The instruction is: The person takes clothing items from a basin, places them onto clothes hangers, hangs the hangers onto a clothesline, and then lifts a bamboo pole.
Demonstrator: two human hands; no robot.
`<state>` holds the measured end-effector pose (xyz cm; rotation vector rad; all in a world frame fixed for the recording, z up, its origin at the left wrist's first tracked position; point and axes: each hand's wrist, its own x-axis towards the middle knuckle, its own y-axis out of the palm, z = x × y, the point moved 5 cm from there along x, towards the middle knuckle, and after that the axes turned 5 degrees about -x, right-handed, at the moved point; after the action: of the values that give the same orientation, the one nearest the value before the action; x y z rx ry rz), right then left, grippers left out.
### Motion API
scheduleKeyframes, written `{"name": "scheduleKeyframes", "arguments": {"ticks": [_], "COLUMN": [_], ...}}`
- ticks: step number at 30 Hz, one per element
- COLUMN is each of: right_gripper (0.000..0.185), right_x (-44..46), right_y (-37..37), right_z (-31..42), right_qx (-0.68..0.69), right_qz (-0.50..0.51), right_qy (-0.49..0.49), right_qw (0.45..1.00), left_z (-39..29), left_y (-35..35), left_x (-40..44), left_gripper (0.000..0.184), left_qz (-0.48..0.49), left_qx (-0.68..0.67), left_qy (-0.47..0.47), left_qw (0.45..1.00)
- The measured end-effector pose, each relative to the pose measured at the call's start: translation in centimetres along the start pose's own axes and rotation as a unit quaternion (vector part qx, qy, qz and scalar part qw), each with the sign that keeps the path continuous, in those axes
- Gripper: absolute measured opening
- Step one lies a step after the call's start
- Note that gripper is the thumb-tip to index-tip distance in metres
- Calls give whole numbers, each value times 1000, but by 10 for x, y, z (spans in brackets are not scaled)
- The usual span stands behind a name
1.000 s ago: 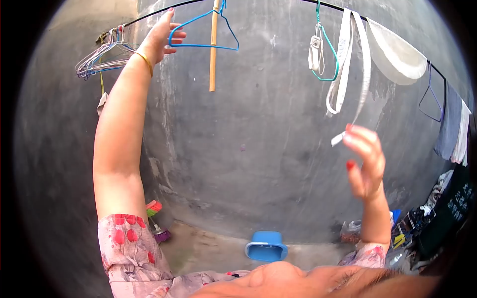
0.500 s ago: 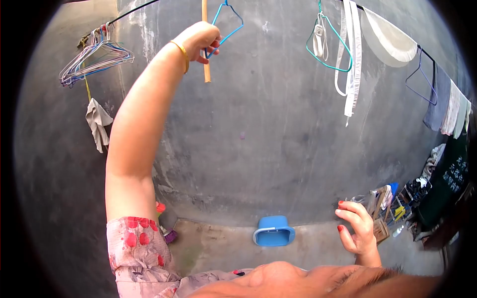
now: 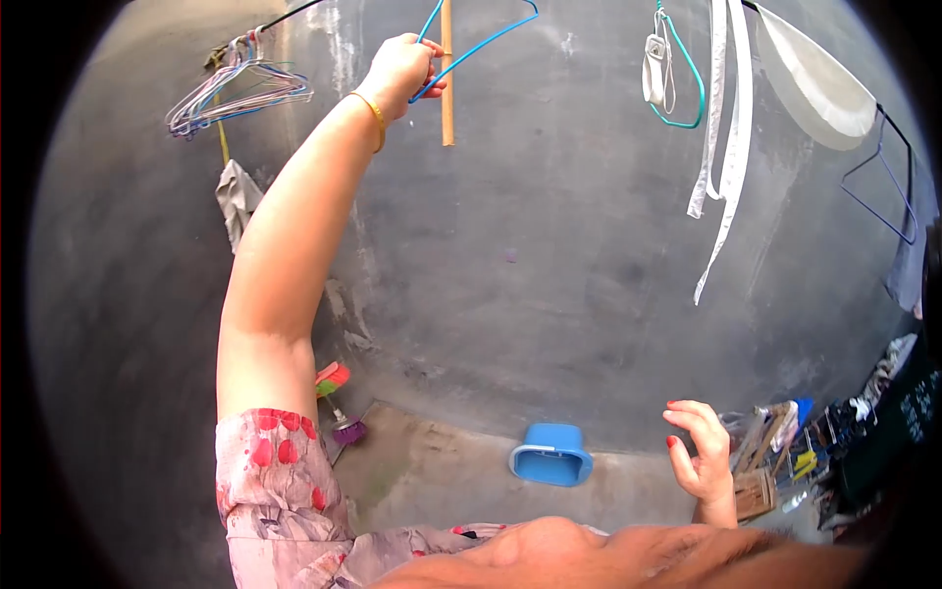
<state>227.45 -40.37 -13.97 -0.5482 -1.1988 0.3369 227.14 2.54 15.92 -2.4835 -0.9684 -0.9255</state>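
My left hand [image 3: 404,74] is raised at the upper left, its fingers closed around one corner of a blue clothes hanger [image 3: 481,46]. The hanger's top lies beyond the frame edge. A wooden stick [image 3: 447,108] hangs upright beside my fingertips; whether they touch it I cannot tell. Low on the right, my right hand [image 3: 708,461] holds nothing, with its fingers apart and slightly bent. A blue basin [image 3: 552,439] on the floor is to the left of that hand in view.
Bunched hangers [image 3: 240,93] and a grey cloth [image 3: 237,201] hang at left. White straps [image 3: 731,147], a green hanger [image 3: 699,83] and a purple hanger [image 3: 878,191] hang at right. A brush [image 3: 348,429] and a wooden crate [image 3: 754,494] are below.
The view has shifted, so the wall items appear farther right. My left hand still holds the blue hanger, which now looks wider and more tilted. My right hand stays open in nearly the same place.
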Motion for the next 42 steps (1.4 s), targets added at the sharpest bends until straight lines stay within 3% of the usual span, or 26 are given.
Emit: {"name": "scheduleKeyframes", "arguments": {"ticks": [7, 12, 14, 18, 20, 22, 23, 24, 25, 27, 28, 33, 36, 40, 41, 42], "right_gripper": [31, 28, 28, 34, 44, 52, 55, 59, 66, 78, 82, 94, 94, 47, 27, 23], "right_x": [14, 4, -5, -8, -11, -18, -22, -26, -34, -59, -72, -147, -198, -255, -266, -276], "right_y": [11, 35, 54, 103, 132, 161, 173, 185, 199, 229, 243, 284, 282, 258, 259, 266], "right_z": [-57, -96, -108, -96, -78, -50, -33, -14, 2, 43, 63, 181, 264, 372, 396, 415], "right_qx": [100, 199, 255, 368, 458, 570, 610, 646, 670, 690, 694, 696, 723, 711, 711, 709], "right_qz": [51, 81, 92, 147, 196, 242, 267, 291, 312, 347, 361, 432, 408, 428, 444, 454], "right_qy": [27, 41, 57, 105, 119, 145, 147, 149, 158, 201, 219, 331, 368, 442, 430, 415], "right_qw": [993, 976, 961, 912, 859, 771, 732, 690, 654, 602, 583, 468, 419, 341, 335, 345], "left_z": [-24, -17, 4, 39, 56, 73, 90, 95, 107, 110, 107, 99, 64, -21, -50, -62], "left_y": [-10, -7, -20, -31, -34, -36, -41, -41, -40, -43, -42, -63, -89, -113, -114, -123], "left_x": [25, -20, -45, -163, -233, -307, -345, -382, -421, -494, -526, -678, -762, -844, -858, -879], "left_gripper": [20, 20, 19, 12, 10, 11, 11, 11, 11, 10, 11, 20, 23, 33, 44, 47], "left_qz": [-109, -139, -102, -32, 18, 25, 51, 49, 38, 27, 5, 13, 4, 44, 18, -12], "left_qx": [78, 197, 351, 333, 240, 195, 168, 167, 133, 81, 95, 328, 425, 520, 510, 463], "left_qy": [51, 64, 182, 135, 24, -111, -103, -139, -231, -283, -317, -312, -352, -372, -356, -340], "left_qw": [990, 968, 913, 932, 970, 974, 979, 975, 963, 955, 944, 892, 834, 768, 783, 819]}}
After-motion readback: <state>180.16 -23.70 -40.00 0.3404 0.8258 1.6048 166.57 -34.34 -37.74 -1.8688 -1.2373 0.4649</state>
